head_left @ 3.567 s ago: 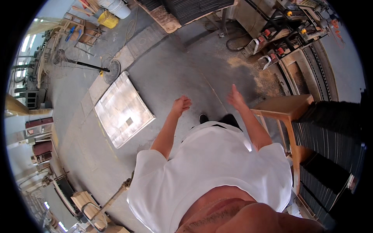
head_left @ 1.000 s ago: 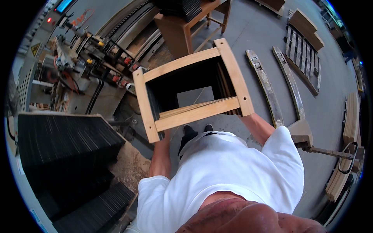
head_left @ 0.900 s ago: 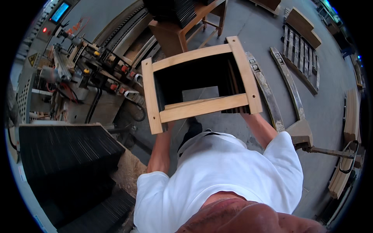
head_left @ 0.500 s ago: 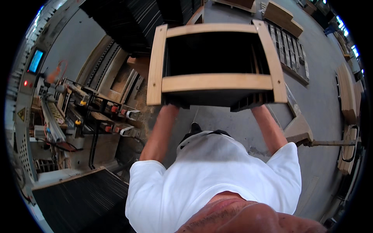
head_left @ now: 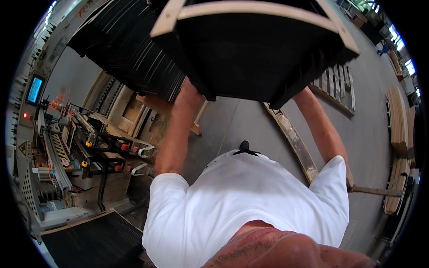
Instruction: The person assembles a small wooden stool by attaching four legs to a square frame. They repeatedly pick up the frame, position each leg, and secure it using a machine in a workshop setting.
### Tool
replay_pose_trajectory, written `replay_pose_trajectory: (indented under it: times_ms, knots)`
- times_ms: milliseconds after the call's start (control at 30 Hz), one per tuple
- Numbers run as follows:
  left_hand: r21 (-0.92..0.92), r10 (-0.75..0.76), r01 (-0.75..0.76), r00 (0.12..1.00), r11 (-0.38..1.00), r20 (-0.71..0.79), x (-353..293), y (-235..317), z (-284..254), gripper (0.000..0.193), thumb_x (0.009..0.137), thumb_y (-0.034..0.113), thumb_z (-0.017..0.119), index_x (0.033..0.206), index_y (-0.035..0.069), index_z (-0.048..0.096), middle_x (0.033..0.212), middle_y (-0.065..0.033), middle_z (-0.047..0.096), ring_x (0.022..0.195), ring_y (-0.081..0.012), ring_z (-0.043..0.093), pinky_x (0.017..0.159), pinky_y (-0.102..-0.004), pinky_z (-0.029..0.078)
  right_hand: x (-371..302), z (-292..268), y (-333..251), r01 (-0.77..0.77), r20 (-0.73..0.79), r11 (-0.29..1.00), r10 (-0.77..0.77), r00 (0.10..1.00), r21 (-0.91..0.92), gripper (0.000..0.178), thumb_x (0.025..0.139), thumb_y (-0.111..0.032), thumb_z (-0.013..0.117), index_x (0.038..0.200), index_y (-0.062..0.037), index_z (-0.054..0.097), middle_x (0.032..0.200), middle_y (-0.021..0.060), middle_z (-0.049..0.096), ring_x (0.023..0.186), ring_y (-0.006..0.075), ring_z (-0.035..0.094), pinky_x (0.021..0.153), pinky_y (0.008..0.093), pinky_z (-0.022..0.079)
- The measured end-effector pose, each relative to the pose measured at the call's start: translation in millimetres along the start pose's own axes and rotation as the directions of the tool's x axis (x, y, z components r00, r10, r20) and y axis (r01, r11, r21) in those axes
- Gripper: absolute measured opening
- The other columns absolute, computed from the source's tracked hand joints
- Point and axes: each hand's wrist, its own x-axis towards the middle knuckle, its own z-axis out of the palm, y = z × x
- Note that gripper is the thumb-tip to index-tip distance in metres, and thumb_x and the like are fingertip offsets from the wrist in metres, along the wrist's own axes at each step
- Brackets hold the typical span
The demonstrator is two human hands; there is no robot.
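I hold up a stack of wooden frames (head_left: 254,58). Its sides are black, and the top frame shows a pale wood face with rails between two side posts. The stack is tilted, and its far end runs out of the picture at the top. My left hand (head_left: 190,91) grips it low at the left corner, and my right hand (head_left: 304,94) holds the opposite corner. The fingers of both hands are mostly hidden behind the stack. Just beyond my left hand stands a tall pile of black-edged pieces (head_left: 129,49).
At the left is a machine with clamps and rails (head_left: 85,138) and a lit control panel (head_left: 33,89). Another black stack (head_left: 89,236) lies at lower left. A slatted pallet (head_left: 335,87), a long worn bar (head_left: 292,143) and stacked boards (head_left: 397,120) are to the right.
The frame stack has moved away from me and up in the picture, tilting so more of its black side shows. Both arms reach farther forward, and the view has shifted.
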Motion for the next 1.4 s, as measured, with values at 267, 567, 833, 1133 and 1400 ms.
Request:
replay_pose_trajectory:
  times_ms: [267, 567, 833, 1133, 1400]
  knots:
    - [0.16, 0.091, -0.131, 0.968, 0.978, 0.234, 115, 85, 58, 0.058, 0.095, 0.041, 0.05, 0.132, -0.003, 0.045, 0.129, -0.0144, 0.054, 0.11, -0.0231, 0.059, 0.093, -0.0362, 0.051, 85, 22, -137, 0.026, 0.128, 0.989, -0.007, 0.992, -0.146, 0.102, 0.074, -0.084, 0.035, 0.142, -0.0082, 0.039, 0.144, 0.0184, 0.04, 0.132, 0.0345, 0.035, 0.102, 0.0626, 0.024]
    - [0.241, 0.111, -0.154, 0.977, 0.958, 0.18, 248, 215, 38, 0.05, 0.086, 0.034, 0.063, 0.123, 0.0, 0.056, 0.118, -0.0146, 0.062, 0.1, -0.0244, 0.064, 0.089, -0.0431, 0.052, 180, 88, -252, -0.026, 0.156, 0.961, 0.071, 0.985, -0.274, 0.109, 0.068, -0.09, 0.033, 0.142, -0.0102, 0.039, 0.144, 0.019, 0.039, 0.133, 0.0361, 0.034, 0.1, 0.0669, 0.022]
    - [0.36, 0.218, -0.355, 0.904, 0.863, 0.368, 325, 288, -14, 0.04, 0.086, 0.028, 0.063, 0.116, 0.0, 0.062, 0.11, -0.0128, 0.066, 0.095, -0.0236, 0.065, 0.084, -0.0411, 0.054, 179, 168, -299, 0.021, 0.171, 0.96, 0.029, 0.985, -0.28, 0.109, 0.071, -0.089, 0.026, 0.146, -0.01, 0.031, 0.148, 0.0206, 0.032, 0.136, 0.0388, 0.027, 0.103, 0.0659, 0.019]
    - [0.31, 0.072, -0.143, 0.971, 0.94, 0.227, 326, 331, 26, 0.042, 0.087, 0.036, 0.062, 0.112, 0.001, 0.065, 0.106, -0.0137, 0.068, 0.091, -0.026, 0.066, 0.081, -0.0469, 0.055, 232, 199, -313, 0.069, 0.247, 0.963, -0.003, 0.969, -0.26, 0.106, 0.077, -0.085, 0.016, 0.15, -0.0087, 0.021, 0.152, 0.0187, 0.027, 0.14, 0.0388, 0.021, 0.106, 0.0664, 0.011]
    - [0.358, 0.153, -0.174, 0.984, 0.917, 0.086, 343, 354, 20, 0.05, 0.086, 0.045, 0.059, 0.112, 0.002, 0.065, 0.106, -0.0155, 0.067, 0.091, -0.0291, 0.066, 0.08, -0.0529, 0.053, 268, 211, -337, 0.068, 0.367, 0.98, 0.004, 0.93, -0.185, 0.104, 0.079, -0.083, 0.016, 0.149, -0.0069, 0.023, 0.151, 0.0173, 0.031, 0.139, 0.0389, 0.025, 0.104, 0.0689, 0.013]
